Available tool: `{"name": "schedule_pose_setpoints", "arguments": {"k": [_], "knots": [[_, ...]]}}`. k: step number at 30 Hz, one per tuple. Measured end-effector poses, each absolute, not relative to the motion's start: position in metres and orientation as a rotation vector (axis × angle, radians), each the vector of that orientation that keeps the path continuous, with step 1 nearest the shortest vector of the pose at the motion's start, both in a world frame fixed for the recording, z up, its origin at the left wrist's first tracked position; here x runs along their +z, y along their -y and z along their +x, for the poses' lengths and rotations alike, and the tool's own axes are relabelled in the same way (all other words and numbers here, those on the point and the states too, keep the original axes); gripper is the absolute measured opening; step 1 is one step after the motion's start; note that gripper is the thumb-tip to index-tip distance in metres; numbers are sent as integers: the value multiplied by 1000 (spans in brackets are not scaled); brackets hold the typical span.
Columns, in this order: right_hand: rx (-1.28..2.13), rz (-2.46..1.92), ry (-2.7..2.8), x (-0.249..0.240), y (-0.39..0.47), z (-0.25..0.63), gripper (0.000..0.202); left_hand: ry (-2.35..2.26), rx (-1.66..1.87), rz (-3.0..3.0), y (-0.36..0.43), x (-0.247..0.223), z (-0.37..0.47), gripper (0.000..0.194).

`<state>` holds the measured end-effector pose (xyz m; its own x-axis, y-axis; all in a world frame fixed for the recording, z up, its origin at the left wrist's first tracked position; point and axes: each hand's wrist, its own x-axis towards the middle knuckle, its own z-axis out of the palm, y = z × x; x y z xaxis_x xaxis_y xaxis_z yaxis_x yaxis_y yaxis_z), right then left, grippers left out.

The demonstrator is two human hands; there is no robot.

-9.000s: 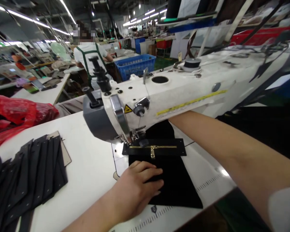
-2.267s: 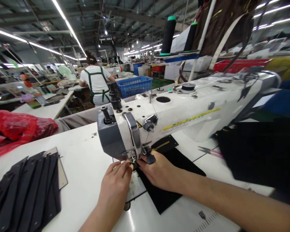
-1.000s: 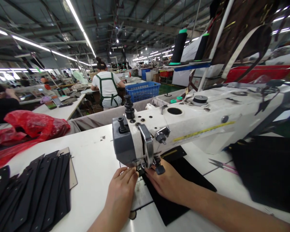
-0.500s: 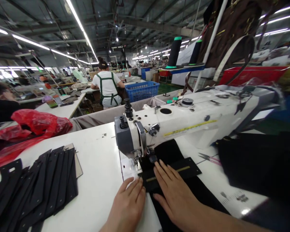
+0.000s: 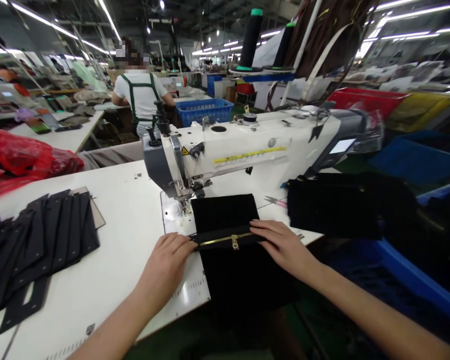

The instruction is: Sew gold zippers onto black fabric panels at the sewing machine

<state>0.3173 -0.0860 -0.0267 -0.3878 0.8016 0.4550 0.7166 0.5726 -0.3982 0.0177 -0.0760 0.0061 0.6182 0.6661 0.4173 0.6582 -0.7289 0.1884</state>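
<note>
A black fabric piece (image 5: 225, 215) lies on the white table just right of the needle area of a sewing machine (image 5: 243, 145), its lower part hanging over the front edge. Across it runs a black strip with a gold zipper (image 5: 213, 241) and a metal pull (image 5: 235, 243). My left hand (image 5: 168, 260) has its fingers closed on the strip's left end. At the right end, my right hand (image 5: 281, 245) pinches the strip near the zipper, thumb below and fingers on top.
Black cut pieces (image 5: 48, 235) lie piled at the left by a red plastic bag (image 5: 26, 155). Scissors (image 5: 276, 201) and dark fabric (image 5: 333, 205) lie at the right. Beyond the machine, a person (image 5: 140, 95) sits near a blue basket (image 5: 204, 111).
My hands have moved apart to the two ends of the strip. The fabric has come out from under the needle area, and the zipper pull now shows. The view has shifted.
</note>
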Motion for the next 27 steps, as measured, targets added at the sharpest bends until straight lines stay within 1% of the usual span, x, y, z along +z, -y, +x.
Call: {"name": "schedule_pose_setpoints", "arguments": {"k": [4,9,10,12,14,15,16,18,20,23,27], "knots": [[255,-1160,2167,-22,79,320,19,-1213,733,2622,75,13,20,26],[325,-1141,2175,-19,74,323,19,-1271,800,2512,83,13,21,25],[267,-1154,2163,-18,76,322,19,-1287,809,2505,85,13,22,24],[20,-1204,2095,-10,83,314,20,-1311,829,2481,89,14,24,23],[-236,-1235,1986,3,98,297,16,-1329,845,2458,94,15,27,22],[-287,-1227,1957,9,108,286,12,-1339,851,2440,96,16,28,22],[-270,-1194,1958,15,117,273,7,-1349,858,2420,99,17,30,21],[-113,-1148,2035,20,134,246,11,-1372,884,2380,103,18,32,20],[2,-1198,2104,17,143,225,13,-1386,913,2357,107,20,34,20],[49,-1317,2123,6,144,211,6,-1388,938,2353,111,20,36,20],[94,-1362,2134,0,141,211,5,-1389,970,2360,113,18,37,20]]}}
